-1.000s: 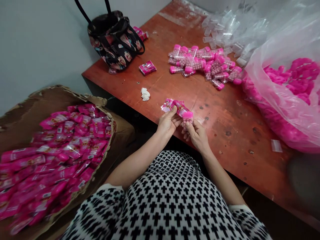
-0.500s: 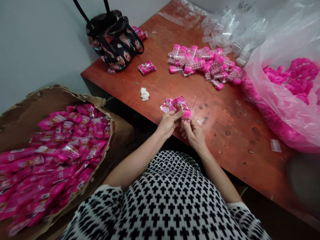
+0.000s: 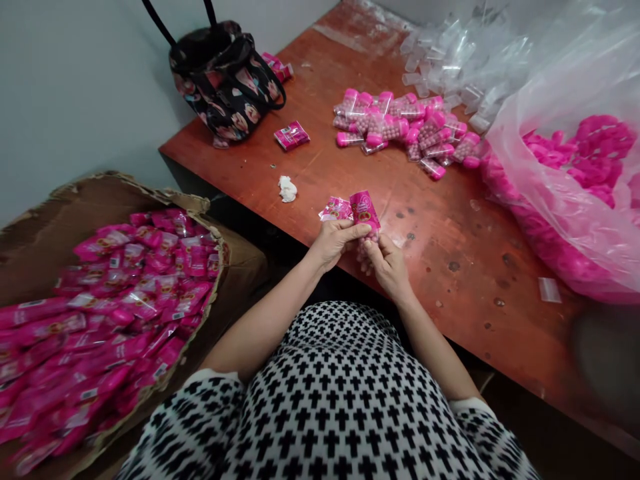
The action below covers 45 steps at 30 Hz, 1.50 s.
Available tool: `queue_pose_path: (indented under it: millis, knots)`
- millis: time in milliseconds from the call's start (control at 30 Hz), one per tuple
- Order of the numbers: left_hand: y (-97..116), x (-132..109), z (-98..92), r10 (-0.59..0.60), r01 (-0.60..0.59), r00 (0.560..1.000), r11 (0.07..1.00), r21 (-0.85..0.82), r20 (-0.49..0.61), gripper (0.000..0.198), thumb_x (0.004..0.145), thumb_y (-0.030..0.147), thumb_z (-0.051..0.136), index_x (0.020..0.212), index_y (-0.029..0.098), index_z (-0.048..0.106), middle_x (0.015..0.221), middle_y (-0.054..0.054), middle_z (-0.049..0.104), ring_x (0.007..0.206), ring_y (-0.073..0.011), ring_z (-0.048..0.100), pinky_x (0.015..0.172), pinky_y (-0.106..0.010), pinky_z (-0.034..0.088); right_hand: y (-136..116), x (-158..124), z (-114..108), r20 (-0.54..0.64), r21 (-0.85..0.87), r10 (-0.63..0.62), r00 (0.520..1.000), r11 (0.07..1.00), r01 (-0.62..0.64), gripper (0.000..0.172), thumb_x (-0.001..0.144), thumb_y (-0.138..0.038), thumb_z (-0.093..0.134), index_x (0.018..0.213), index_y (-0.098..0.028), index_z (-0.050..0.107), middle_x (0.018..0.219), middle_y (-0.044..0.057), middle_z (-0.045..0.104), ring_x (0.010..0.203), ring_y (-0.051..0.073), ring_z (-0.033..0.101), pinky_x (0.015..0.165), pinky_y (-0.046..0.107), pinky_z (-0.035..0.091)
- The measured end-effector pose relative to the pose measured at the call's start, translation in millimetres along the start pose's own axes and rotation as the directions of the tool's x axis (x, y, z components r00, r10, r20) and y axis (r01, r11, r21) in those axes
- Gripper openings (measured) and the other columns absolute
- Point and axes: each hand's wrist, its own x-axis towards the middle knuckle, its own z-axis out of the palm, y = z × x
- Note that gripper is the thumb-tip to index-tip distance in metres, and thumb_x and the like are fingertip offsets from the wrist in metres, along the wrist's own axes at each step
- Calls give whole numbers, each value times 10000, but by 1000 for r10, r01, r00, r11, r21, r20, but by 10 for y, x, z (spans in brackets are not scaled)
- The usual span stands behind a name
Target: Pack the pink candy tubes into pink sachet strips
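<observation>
My left hand (image 3: 334,241) pinches pink printed wrappers (image 3: 364,208) at the near edge of the red-brown table (image 3: 450,220); a second wrapper (image 3: 336,209) sticks out to the left. My right hand (image 3: 388,261) grips a small clear tube of pink beads (image 3: 363,257) from below, its top now inside the upright wrapper. Both hands are closed and touch each other at the fingertips.
A pile of pink-capped bead tubes (image 3: 405,127) lies mid-table, empty clear tubes (image 3: 450,60) behind it. A big plastic bag of pink caps (image 3: 575,173) fills the right. A cardboard box of wrapped pink packets (image 3: 115,300) stands at left. A floral handbag (image 3: 225,80), a loose packet (image 3: 291,135) and a white wad (image 3: 287,188) sit nearby.
The wrapper has swung from lying flat to standing upright, and the tube's pink cap has slid out of sight into it. Both hands drew closer together.
</observation>
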Motion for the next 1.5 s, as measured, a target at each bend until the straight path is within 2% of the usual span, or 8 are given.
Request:
queue_pose_path:
  millis: [167, 333, 733, 900, 1100, 1200, 1367, 1500]
  knots:
    - [-48, -19, -28, -4, 2, 999, 997, -77, -32, 298, 601, 329, 798, 697, 75, 675, 592, -35, 631, 511, -108, 570, 513, -247, 467, 14, 22, 8, 65, 95, 40, 997, 994, -46, 291, 804, -491, 596, 824, -203, 552, 623, -43, 603, 439, 74, 553, 372, 177, 445]
    - [-45, -20, -64, 32, -57, 986, 986, -154, -161, 306, 562, 299, 825, 732, 82, 691, 689, -43, 672, 626, -108, 612, 660, -257, 511, 54, -10, 8, -32, 204, 35, 999, 979, -28, 351, 734, -433, 698, 966, -208, 561, 746, -21, 673, 565, 102, 639, 526, 234, 559]
    - [-26, -131, 36, -17, -19, 990, 969, -247, -143, 312, 596, 329, 812, 702, 77, 661, 653, -54, 663, 576, -107, 604, 610, -248, 508, 46, -154, 126, -194, 119, -16, 981, 992, 39, 272, 722, -371, 717, 886, -202, 580, 747, -13, 694, 558, 111, 639, 549, 262, 567]
    - [-3, -164, -81, -43, 31, 996, 988, -149, -76, 293, 593, 318, 809, 701, 76, 685, 672, -59, 678, 584, -114, 614, 609, -249, 511, 2, -177, 154, -133, 308, 92, 987, 950, -47, 262, 720, -370, 712, 844, -197, 560, 658, -27, 680, 468, 99, 608, 453, 223, 524]
    - [14, -182, -132, 26, -54, 985, 985, -162, -170, 321, 561, 325, 828, 701, 82, 671, 696, -55, 685, 623, -123, 630, 691, -281, 529, -5, -221, 207, -182, 106, -1, 983, 994, 21, 267, 711, -376, 724, 858, -203, 582, 730, -19, 695, 529, 101, 629, 516, 241, 561]
    - [-34, -190, -74, 26, -65, 982, 977, -205, -186, 320, 558, 324, 828, 698, 85, 668, 661, -42, 668, 594, -109, 612, 643, -257, 524, 12, -212, 216, -177, 101, 8, 984, 995, 10, 256, 715, -374, 720, 854, -205, 586, 716, -20, 694, 524, 105, 628, 506, 241, 559]
    - [-130, -289, 16, -18, -2, 987, 992, -127, -158, 307, 586, 332, 809, 587, 93, 616, 519, 2, 569, 436, -74, 510, 443, -213, 431, 72, -145, 222, -183, 325, 102, 978, 945, -38, 281, 691, -374, 739, 803, -198, 551, 654, -32, 689, 487, 93, 627, 473, 206, 540]
    - [-163, -321, -8, 4, -30, 985, 989, -143, -175, 321, 580, 341, 813, 583, 95, 607, 544, 1, 570, 451, -78, 515, 453, -227, 438, 105, -69, 203, -128, 333, 129, 983, 940, -79, 373, 629, -410, 778, 806, -218, 512, 625, -46, 691, 477, 105, 633, 469, 215, 546]
